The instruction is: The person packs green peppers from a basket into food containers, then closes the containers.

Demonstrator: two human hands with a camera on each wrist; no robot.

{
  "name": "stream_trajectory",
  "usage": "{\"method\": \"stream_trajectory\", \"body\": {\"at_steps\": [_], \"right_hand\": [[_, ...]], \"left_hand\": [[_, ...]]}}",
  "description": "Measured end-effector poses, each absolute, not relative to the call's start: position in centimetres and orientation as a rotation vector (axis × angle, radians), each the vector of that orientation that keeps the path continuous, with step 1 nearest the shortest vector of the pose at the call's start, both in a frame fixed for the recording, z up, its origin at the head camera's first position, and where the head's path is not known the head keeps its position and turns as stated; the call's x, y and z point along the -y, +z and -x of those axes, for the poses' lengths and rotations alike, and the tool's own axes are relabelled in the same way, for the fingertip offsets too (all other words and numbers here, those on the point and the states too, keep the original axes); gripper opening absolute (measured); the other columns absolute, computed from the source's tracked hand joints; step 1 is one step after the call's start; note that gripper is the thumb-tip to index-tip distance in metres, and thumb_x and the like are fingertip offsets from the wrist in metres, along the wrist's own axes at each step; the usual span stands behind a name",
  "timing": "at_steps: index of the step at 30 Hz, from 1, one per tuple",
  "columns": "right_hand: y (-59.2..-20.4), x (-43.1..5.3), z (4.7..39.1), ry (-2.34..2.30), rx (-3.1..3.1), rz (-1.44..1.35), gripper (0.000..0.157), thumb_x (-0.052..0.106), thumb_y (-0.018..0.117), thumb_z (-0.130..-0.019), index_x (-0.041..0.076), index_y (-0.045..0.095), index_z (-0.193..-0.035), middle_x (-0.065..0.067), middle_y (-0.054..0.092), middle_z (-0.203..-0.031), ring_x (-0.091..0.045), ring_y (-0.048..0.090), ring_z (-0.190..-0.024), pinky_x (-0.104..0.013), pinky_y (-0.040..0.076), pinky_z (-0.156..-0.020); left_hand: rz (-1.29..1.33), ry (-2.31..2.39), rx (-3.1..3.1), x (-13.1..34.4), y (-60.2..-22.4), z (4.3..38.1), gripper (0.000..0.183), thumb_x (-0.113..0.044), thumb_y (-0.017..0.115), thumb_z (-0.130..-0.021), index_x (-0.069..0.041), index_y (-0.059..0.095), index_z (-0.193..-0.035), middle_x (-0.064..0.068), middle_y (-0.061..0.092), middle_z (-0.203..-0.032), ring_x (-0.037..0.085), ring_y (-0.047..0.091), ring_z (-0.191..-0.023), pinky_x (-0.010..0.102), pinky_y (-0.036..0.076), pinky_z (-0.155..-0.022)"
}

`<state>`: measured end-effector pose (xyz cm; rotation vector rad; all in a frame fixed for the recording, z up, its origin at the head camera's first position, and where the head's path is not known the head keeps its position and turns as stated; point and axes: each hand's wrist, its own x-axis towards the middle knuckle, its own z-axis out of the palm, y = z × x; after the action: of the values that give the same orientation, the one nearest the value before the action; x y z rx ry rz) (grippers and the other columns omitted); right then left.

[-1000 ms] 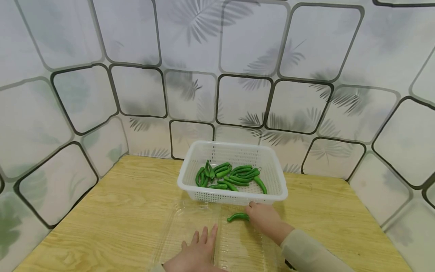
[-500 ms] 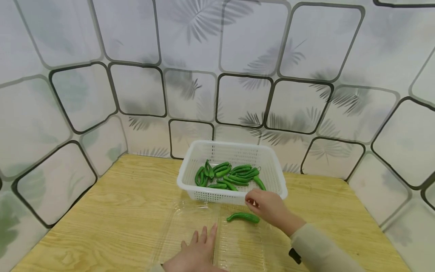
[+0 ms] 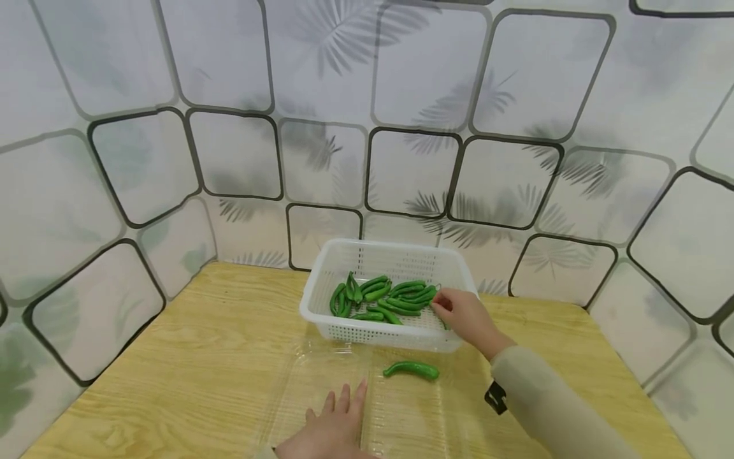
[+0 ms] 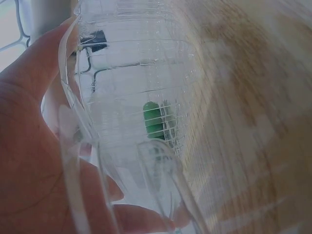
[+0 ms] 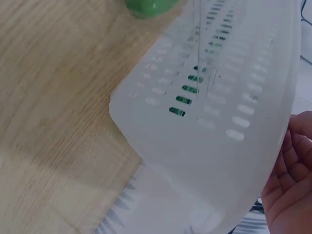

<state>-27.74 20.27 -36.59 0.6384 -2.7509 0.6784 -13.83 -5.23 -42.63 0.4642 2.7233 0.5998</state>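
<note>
Head view: green peppers (image 3: 401, 304) in white basket (image 3: 378, 336)

Lone pepper (image 3: 411, 369) in right half of clear box (image 3: 401, 421), on tabletop (image 3: 201, 357). Right hand (image 3: 467, 319) at right side of white basket, grip bent; cannot tell if holding anything. Left hand (image 3: 329, 428) on clear box, grip spread wide.

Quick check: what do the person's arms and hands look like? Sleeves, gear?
Left hand and right hand: bare, no gloves. Right sleeve: long, plain, pale beige. Small black device near its cuff, purpose unclear. Left sleeve: only a pale sliver shows.
</note>
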Motion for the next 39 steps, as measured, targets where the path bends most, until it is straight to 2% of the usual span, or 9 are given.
{"method": "stream_trajectory", "body": {"at_steps": [13,18,20,22,24,26,29,32,39], "right_hand": [[-37.1,-20.9,30.1,0.613,3.01,-0.588,0.01,0.008,0.053,-0.094,0.003,0.062,-0.092,-0.005,0.058,-0.077,-0.016,0.048,-0.067,-0.035,0.04,-0.064],[-37.3,-20.8,31.1,0.519,3.071,-0.595,0.012,0.006,0.054,-0.094,-0.001,0.064,-0.095,-0.006,0.06,-0.083,-0.02,0.056,-0.076,-0.038,0.047,-0.069],[-37.3,-20.7,31.3,0.497,3.082,-0.617,0.015,0.005,0.053,-0.094,0.002,0.06,-0.081,-0.002,0.053,-0.071,-0.015,0.05,-0.065,-0.033,0.043,-0.062],[-37.4,-20.6,31.6,0.483,3.1,-0.636,0.028,0.004,0.052,-0.094,0.008,0.049,-0.067,0.001,0.04,-0.061,-0.012,0.036,-0.055,-0.029,0.033,-0.055],[-37.4,-20.5,31.8,0.467,3.136,-0.658,0.035,0.002,0.05,-0.094,0.01,0.036,-0.063,-0.001,0.027,-0.057,-0.014,0.023,-0.053,-0.03,0.023,-0.055],[-37.5,-20.3,31.9,0.427,3.171,-0.662,0.03,0.0,0.051,-0.093,0.006,0.045,-0.064,-0.001,0.039,-0.058,-0.014,0.034,-0.053,-0.029,0.031,-0.054],[-37.7,-20.0,32.0,0.341,3.241,-0.636,0.012,0.0,0.053,-0.092,-0.006,0.063,-0.09,-0.014,0.063,-0.085,-0.026,0.059,-0.078,-0.037,0.048,-0.07],[-38.0,-19.7,32.2,0.285,3.302,-0.598,0.023,0.001,0.055,-0.092,-0.008,0.06,-0.113,-0.022,0.061,-0.11,-0.036,0.056,-0.105,-0.046,0.045,-0.088],[-38.4,-19.6,32.3,0.271,3.338,-0.577,0.013,0.001,0.055,-0.091,-0.004,0.062,-0.1,-0.014,0.064,-0.094,-0.027,0.06,-0.087,-0.041,0.048,-0.075]], "left_hand": [[-0.451,0.593,-2.7,5.2,-42.8,14.1,0.106,-0.055,0.074,-0.07,-0.009,0.018,-0.147,0.029,0.032,-0.141,0.054,0.03,-0.125,0.077,0.024,-0.083],[-0.447,0.602,-2.716,5.3,-42.9,14.1,0.107,-0.057,0.075,-0.068,-0.009,0.019,-0.147,0.028,0.033,-0.141,0.054,0.03,-0.124,0.077,0.025,-0.083],[-0.445,0.606,-2.715,5.3,-43.0,14.1,0.108,-0.058,0.074,-0.068,-0.01,0.019,-0.147,0.028,0.033,-0.141,0.054,0.03,-0.125,0.077,0.025,-0.083],[-0.442,0.608,-2.715,5.4,-43.1,14.2,0.11,-0.06,0.074,-0.066,-0.009,0.019,-0.147,0.028,0.033,-0.141,0.054,0.03,-0.125,0.077,0.024,-0.083],[-0.436,0.606,-2.706,5.5,-43.1,14.2,0.11,-0.062,0.073,-0.066,-0.01,0.019,-0.147,0.028,0.032,-0.141,0.054,0.029,-0.125,0.077,0.024,-0.083],[-0.43,0.603,-2.7,5.6,-43.2,14.3,0.11,-0.063,0.072,-0.067,-0.01,0.019,-0.147,0.028,0.032,-0.142,0.054,0.029,-0.125,0.077,0.024,-0.083],[-0.427,0.591,-2.698,5.6,-43.1,14.3,0.109,-0.063,0.071,-0.068,-0.01,0.019,-0.147,0.028,0.032,-0.142,0.054,0.029,-0.125,0.077,0.024,-0.083],[-0.422,0.592,-2.703,5.6,-43.2,14.3,0.109,-0.063,0.071,-0.067,-0.009,0.02,-0.147,0.028,0.032,-0.142,0.053,0.03,-0.125,0.077,0.024,-0.083],[-0.408,0.594,-2.695,5.6,-43.2,14.3,0.107,-0.06,0.072,-0.069,-0.009,0.02,-0.147,0.028,0.032,-0.142,0.054,0.029,-0.125,0.077,0.024,-0.083]]}}
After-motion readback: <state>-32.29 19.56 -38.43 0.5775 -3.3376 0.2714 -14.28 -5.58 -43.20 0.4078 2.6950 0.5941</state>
